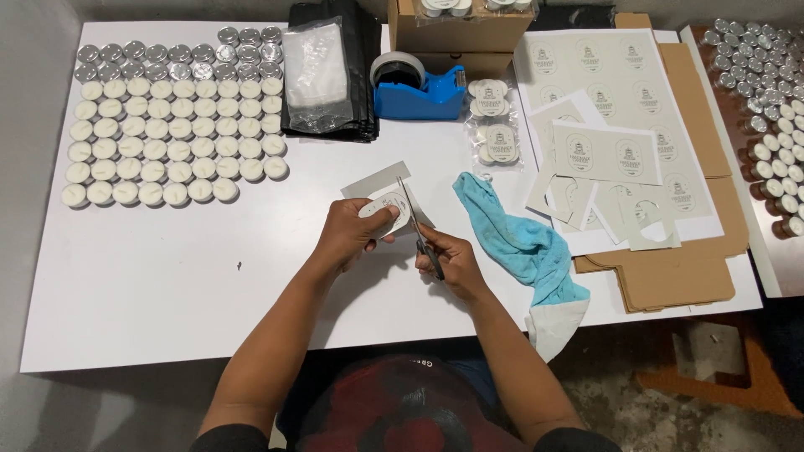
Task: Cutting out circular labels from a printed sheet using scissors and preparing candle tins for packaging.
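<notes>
scissors working round an oval label

near the table edge, the right hand (448, 261) is closed on the small dark-handled scissors (419, 228); the left hand (350, 234) pinches the thin grey sheet with its white oval sticker (387, 205). that paper looks light and floppy, best held close beside the cut. fingers hide its near edge. further off lie a blue cloth (515, 238) and rows of white tealight candles (167, 134).

The label sheets' (624, 92) print is too small to tell; the box (461, 25) is cut off.

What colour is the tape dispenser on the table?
Blue tape dispenser, clearest in the head view.
</notes>
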